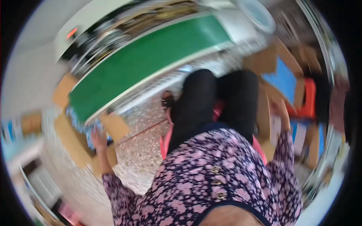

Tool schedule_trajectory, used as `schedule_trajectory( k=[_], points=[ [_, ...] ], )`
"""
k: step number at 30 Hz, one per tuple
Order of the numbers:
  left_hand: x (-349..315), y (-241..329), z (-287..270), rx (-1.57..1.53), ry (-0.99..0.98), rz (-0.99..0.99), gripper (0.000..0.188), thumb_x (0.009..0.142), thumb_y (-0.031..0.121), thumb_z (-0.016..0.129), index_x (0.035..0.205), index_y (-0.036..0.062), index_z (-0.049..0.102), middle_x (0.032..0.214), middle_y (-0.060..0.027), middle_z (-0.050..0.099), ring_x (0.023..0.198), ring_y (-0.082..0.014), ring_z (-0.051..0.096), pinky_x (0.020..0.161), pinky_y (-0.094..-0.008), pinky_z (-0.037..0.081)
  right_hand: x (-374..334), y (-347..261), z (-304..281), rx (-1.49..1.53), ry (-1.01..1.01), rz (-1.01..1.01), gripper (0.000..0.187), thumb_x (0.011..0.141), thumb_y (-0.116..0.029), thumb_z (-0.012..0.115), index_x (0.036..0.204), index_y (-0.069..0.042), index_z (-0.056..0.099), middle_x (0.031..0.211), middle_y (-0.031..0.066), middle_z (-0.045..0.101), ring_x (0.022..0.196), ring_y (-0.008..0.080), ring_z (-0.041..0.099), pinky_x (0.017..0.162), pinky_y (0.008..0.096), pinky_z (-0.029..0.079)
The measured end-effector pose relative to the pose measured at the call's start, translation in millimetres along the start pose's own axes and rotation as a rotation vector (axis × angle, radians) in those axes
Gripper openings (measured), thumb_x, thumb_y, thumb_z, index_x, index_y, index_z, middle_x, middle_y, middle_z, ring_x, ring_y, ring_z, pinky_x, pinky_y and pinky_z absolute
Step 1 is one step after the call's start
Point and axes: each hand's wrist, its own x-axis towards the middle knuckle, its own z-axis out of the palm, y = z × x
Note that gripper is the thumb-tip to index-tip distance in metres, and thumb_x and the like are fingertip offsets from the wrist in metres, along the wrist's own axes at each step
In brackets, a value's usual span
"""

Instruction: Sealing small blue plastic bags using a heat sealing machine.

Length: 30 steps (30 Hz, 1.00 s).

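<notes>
Terrazzo flooring [145,150], speckled grey and white, is seen from above, blurred by motion, beneath a seated person in a floral top [215,177] and black trousers [211,103]. A pink stool [166,141] is glimpsed under the legs. A long green-topped table [147,62] with a pale edge is stretched across the upper half of the scene, and shelves of indistinct clutter are ranged behind it.

The left hand [98,139] is lowered beside an open cardboard box [77,141] on the floor at the person's left, with blue contents partly shown inside; the hand is placed at the box's inner flap, just touching or just beside it. Whether its fingers are spread or curled cannot be told through the blur.

The right hand [281,109] is raised at the edge of a second cardboard box [271,94] on the right, in which a blue sheet [284,81] is seen. Its fingers appear hooked over the flap, though the grip cannot be made out for certain. An orange-red crate [307,100] is set just behind this box, and more cardboard is stacked around it.
</notes>
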Motion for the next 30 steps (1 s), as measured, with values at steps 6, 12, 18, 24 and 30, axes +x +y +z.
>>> schedule_trajectory(
  k=[6, 12, 18, 24, 30],
  points=[
    [5.3, 136.2, -101.4, 0.282, -0.843, 0.185, 0.036, 0.082, 0.043, 0.057, 0.093, 0.0092, 0.063, 0.092, -0.0185, 0.064, 0.087, -0.0377, 0.061, 0.075, -0.0485, 0.048, -61.3, -14.8, 38.4, 1.463, 0.136, 1.02, 0.02, 0.09, -0.027, 0.057, 0.084, -0.008, 0.06, 0.074, -0.0028, 0.056, 0.06, 0.0068, 0.052, 0.055, 0.0201, 0.044],
    [38.4, 312.7, -213.0, -0.095, -0.828, 0.54, 0.025, 0.087, 0.027, 0.054, 0.097, 0.0054, 0.062, 0.082, -0.0186, 0.065, 0.076, -0.0383, 0.062, 0.066, -0.0458, 0.048, -45.8, -35.9, 81.0, 1.607, 0.11, 1.08, 0.02, 0.089, -0.023, 0.056, 0.091, -0.004, 0.062, 0.08, 0.0013, 0.063, 0.064, 0.0077, 0.057, 0.059, 0.0208, 0.047],
    [75.0, 484.5, -263.9, -0.247, -0.414, 0.821, 0.025, 0.087, 0.006, 0.053, 0.11, -0.0047, 0.057, 0.114, -0.0198, 0.059, 0.107, -0.0341, 0.057, 0.092, -0.038, 0.043, -54.6, -38.6, 215.5, 1.357, 0.029, 0.921, 0.022, 0.085, -0.021, 0.059, 0.091, 0.0, 0.064, 0.08, 0.0091, 0.066, 0.07, 0.0181, 0.061, 0.063, 0.0296, 0.049],
    [77.4, 560.7, -264.1, -0.201, -0.427, 1.104, 0.031, 0.08, -0.002, 0.052, 0.111, -0.0027, 0.056, 0.125, -0.0208, 0.051, 0.117, -0.0407, 0.048, 0.099, -0.0455, 0.036, -98.7, -52.1, 245.9, 1.119, -0.011, 0.858, 0.025, 0.077, -0.016, 0.061, 0.095, 0.001, 0.063, 0.083, 0.0184, 0.064, 0.08, 0.0284, 0.063, 0.073, 0.0373, 0.049],
    [73.5, 574.8, -241.9, -0.112, -0.465, 1.159, 0.033, 0.081, -0.002, 0.054, 0.113, -0.0012, 0.056, 0.129, -0.0217, 0.048, 0.12, -0.0396, 0.045, 0.1, -0.0451, 0.035, -171.0, -112.3, 236.9, 0.611, -0.181, 0.66, 0.035, 0.072, -0.014, 0.063, 0.104, -0.002, 0.057, 0.108, 0.0187, 0.056, 0.091, 0.0363, 0.056, 0.079, 0.0426, 0.046]
  ],
)
